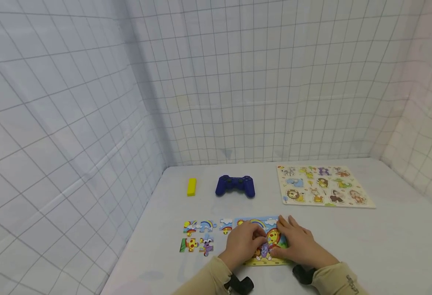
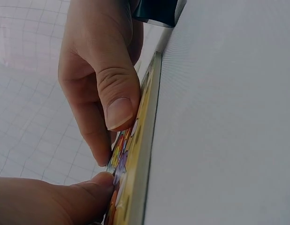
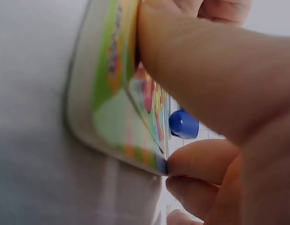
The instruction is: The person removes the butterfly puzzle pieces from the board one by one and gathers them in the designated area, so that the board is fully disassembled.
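Three white, grid-lined walls (image 1: 216, 82) enclose a white table (image 1: 157, 270). Farthest back, at two o'clock from the jigsaw tray, lies the animal board (image 1: 355, 181), eleven animal shapes seated across its pale face. The jigsaw tray (image 1: 267, 262), flat on the table directly beneath both hands, frames a bright picture of a sun, rainbow and cartoon animals; the hands hide much of it.

The right hand (image 1: 302, 246) spans the tray's three o'clock side, spread wide, its thumb over the picture at about four o'clock and its index finger touching the far corner at one o'clock. The left hand (image 1: 241, 241) reaches in from nine o'clock, fingers bent and thumb drawn close over the tray's middle; whether they pinch a piece cannot be told. The left thumb tip meets the picture in the left wrist view.

A dark-blue game controller (image 1: 235, 185) sits at eleven o'clock from the tray. Five loose jigsaw pieces (image 1: 207, 226) lie at nine o'clock, one just beside the tray. At ten o'clock rests a yellow block (image 1: 191, 187).
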`<act>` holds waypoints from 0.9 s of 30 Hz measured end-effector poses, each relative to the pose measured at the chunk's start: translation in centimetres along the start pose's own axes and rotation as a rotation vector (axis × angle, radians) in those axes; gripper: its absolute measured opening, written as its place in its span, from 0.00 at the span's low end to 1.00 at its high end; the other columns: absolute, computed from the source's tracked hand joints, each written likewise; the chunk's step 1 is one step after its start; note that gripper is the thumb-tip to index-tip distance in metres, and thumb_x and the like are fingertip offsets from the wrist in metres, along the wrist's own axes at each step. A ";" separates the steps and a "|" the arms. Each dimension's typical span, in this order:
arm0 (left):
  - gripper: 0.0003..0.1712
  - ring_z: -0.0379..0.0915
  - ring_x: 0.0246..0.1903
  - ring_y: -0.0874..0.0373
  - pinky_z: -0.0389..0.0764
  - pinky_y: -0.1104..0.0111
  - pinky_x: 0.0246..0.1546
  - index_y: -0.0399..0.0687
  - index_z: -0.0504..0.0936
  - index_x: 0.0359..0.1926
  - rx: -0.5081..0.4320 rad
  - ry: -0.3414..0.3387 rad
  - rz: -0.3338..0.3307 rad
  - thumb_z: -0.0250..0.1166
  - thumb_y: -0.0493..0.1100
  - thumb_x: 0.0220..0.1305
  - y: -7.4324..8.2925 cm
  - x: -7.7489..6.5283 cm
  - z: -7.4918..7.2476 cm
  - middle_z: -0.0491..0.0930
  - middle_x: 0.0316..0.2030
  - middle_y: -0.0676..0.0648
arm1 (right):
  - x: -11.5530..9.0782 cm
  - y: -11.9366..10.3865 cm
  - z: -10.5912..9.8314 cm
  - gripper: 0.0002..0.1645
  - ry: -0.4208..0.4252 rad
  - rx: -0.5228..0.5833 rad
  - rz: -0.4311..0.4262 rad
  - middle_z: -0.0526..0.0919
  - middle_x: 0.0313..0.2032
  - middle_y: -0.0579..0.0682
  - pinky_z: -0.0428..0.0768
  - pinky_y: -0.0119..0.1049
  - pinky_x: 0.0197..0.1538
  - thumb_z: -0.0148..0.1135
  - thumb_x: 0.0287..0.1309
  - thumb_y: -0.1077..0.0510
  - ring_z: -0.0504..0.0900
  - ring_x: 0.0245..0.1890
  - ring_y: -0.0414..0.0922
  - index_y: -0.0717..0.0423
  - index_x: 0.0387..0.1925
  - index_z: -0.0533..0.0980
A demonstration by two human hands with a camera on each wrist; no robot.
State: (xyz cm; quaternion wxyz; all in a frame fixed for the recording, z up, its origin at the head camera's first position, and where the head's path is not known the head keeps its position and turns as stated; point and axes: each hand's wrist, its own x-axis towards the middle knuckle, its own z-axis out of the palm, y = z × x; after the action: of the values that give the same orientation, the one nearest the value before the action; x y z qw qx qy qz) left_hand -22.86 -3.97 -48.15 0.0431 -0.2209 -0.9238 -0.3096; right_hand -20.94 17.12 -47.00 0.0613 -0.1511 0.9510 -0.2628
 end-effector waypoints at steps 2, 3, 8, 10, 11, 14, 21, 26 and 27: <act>0.04 0.67 0.25 0.75 0.69 0.74 0.26 0.61 0.87 0.35 0.003 0.002 0.000 0.73 0.51 0.64 0.0 -0.1 0.0 0.77 0.28 0.64 | 0.0 -0.1 -0.1 0.61 -0.001 0.003 -0.004 0.58 0.78 0.64 0.54 0.77 0.65 0.75 0.51 0.32 0.47 0.78 0.71 0.64 0.75 0.64; 0.04 0.67 0.24 0.75 0.68 0.74 0.26 0.61 0.87 0.35 0.005 0.003 0.000 0.73 0.51 0.65 0.0 -0.1 0.0 0.76 0.28 0.64 | 0.0 -0.1 -0.1 0.61 -0.003 0.008 -0.007 0.58 0.78 0.63 0.55 0.77 0.65 0.75 0.51 0.32 0.47 0.78 0.71 0.64 0.74 0.64; 0.04 0.66 0.24 0.74 0.68 0.73 0.26 0.62 0.87 0.35 0.021 0.002 -0.008 0.73 0.52 0.65 0.0 0.0 0.0 0.76 0.28 0.64 | 0.1 -0.1 -0.1 0.60 0.000 0.011 -0.010 0.58 0.78 0.63 0.55 0.77 0.64 0.76 0.51 0.33 0.47 0.78 0.71 0.64 0.74 0.65; 0.04 0.66 0.24 0.74 0.68 0.73 0.26 0.63 0.86 0.34 0.028 0.001 -0.010 0.72 0.52 0.65 0.0 0.0 0.0 0.76 0.28 0.64 | 0.1 0.0 0.0 0.60 0.002 0.008 -0.010 0.58 0.78 0.63 0.56 0.77 0.64 0.77 0.50 0.34 0.47 0.78 0.71 0.64 0.74 0.66; 0.04 0.66 0.24 0.74 0.68 0.73 0.26 0.63 0.86 0.34 0.031 0.000 -0.010 0.72 0.52 0.65 0.0 0.0 0.1 0.76 0.28 0.64 | 0.1 0.0 0.0 0.60 0.003 0.005 -0.009 0.59 0.78 0.63 0.56 0.77 0.64 0.77 0.50 0.34 0.47 0.78 0.71 0.64 0.73 0.66; 0.04 0.66 0.24 0.74 0.67 0.73 0.25 0.64 0.86 0.34 0.040 -0.004 -0.011 0.72 0.53 0.65 0.0 0.2 0.3 0.76 0.28 0.64 | 0.1 0.1 0.1 0.60 0.004 0.006 -0.008 0.59 0.77 0.64 0.57 0.77 0.63 0.77 0.50 0.34 0.48 0.77 0.72 0.65 0.73 0.66; 0.04 0.69 0.26 0.74 0.70 0.73 0.27 0.63 0.86 0.36 0.063 -0.011 -0.026 0.72 0.53 0.65 0.2 0.4 0.3 0.79 0.31 0.63 | 0.0 0.0 -0.1 0.60 -0.004 0.029 -0.013 0.58 0.77 0.65 0.58 0.79 0.62 0.77 0.51 0.35 0.47 0.77 0.72 0.66 0.74 0.65; 0.04 0.71 0.28 0.74 0.72 0.72 0.29 0.63 0.86 0.38 0.047 -0.012 -0.031 0.70 0.53 0.67 0.3 0.3 0.1 0.80 0.33 0.64 | 0.1 -0.1 -0.2 0.60 -0.013 0.036 -0.016 0.58 0.77 0.65 0.59 0.80 0.62 0.77 0.51 0.35 0.47 0.77 0.73 0.67 0.73 0.65; 0.04 0.71 0.29 0.74 0.72 0.72 0.30 0.63 0.86 0.38 0.039 -0.014 -0.031 0.70 0.53 0.67 0.3 0.3 0.1 0.81 0.33 0.64 | 0.1 -0.2 -0.2 0.60 -0.013 0.038 -0.016 0.58 0.77 0.65 0.59 0.80 0.62 0.77 0.51 0.35 0.47 0.77 0.73 0.67 0.73 0.65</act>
State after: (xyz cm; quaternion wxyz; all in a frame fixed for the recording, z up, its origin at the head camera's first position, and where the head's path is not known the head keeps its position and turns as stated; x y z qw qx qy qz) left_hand -22.94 -3.58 -47.96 0.0361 -0.2076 -0.9333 -0.2908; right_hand -21.02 17.09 -46.72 0.0682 -0.1593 0.9440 -0.2806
